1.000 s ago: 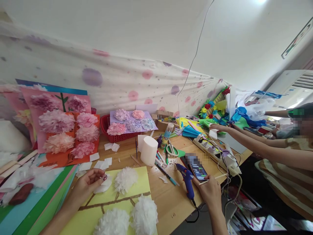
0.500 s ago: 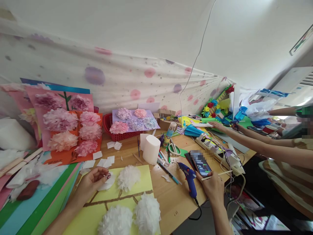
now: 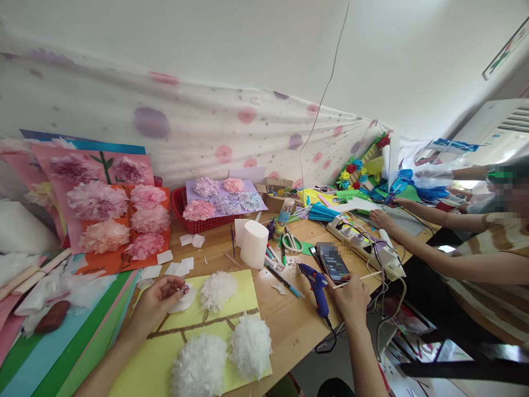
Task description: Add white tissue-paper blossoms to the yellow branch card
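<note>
Wooden worktop (image 3: 285, 347); red plastic basket (image 3: 209, 225), twelve o'clock from yellow card (image 3: 248, 286), bears pastel pompoms (image 3: 198, 209). Half-curled left hand (image 3: 159, 298) overlaps round white paper (image 3: 185, 301) at eleven, grip unclear; right hand (image 3: 351, 298) pinches thin white stick (image 3: 373, 275).

A craft workshop is shown by the pale wooden counter (image 3: 283, 328), which is crowded with making supplies. A blue corded glue gun (image 3: 319, 292), white-handled scissors (image 3: 291, 242) and slim coloured markers (image 3: 285, 281) are laid out, and flat sheets of green, blue and pink paper (image 3: 66, 331) are stacked at the left. Fluffy white flowers (image 3: 219, 290) are set on a yellow paper sheet (image 3: 146, 361), while ruffled pink flowers (image 3: 98, 199) are displayed on coloured card behind. Whether a school or a home is involved cannot be told.
</note>
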`<state>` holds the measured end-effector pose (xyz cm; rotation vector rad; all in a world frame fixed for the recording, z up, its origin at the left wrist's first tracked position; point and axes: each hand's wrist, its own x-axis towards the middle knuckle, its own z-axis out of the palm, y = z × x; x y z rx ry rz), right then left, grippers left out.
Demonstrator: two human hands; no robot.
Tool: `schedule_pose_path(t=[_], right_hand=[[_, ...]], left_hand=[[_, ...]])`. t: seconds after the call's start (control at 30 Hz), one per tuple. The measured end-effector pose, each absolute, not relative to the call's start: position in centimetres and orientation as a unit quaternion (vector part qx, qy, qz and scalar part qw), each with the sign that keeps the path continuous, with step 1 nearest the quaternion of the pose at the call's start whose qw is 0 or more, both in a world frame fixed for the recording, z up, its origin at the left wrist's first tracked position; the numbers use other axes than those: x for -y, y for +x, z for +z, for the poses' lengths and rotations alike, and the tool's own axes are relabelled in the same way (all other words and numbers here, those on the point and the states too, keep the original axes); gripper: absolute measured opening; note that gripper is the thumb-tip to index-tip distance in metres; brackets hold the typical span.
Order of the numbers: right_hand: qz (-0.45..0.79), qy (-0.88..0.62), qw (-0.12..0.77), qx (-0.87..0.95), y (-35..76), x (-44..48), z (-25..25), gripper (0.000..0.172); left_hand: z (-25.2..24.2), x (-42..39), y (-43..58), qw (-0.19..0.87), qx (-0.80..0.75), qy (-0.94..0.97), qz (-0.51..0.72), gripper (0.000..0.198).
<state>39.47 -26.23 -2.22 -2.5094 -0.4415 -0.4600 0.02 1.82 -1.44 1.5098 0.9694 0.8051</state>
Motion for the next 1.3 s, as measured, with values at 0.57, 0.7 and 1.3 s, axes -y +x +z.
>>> schedule_pose_path(t=[0.57,0.7,1.3], right_hand=[[-0.008,-0.635,0.677,0.371,16.9,21.8,2.1,0.029],[0.182,-0.634,0.625,0.419,15.5,19.1,2.0,0.016],[0.362,-0.517,0.732,0.258,15.3,16.2,1.1,0.039]], left_hand=[[0.5,-0.2,0.1,0.533,-0.414,0.640,0.368,0.045],[2.6,2.2,0.6,0.545,-0.376,0.658,0.358,0.039],[3.8,7.7,3.5,0.568,-0.364,0.653,0.345,0.035]])
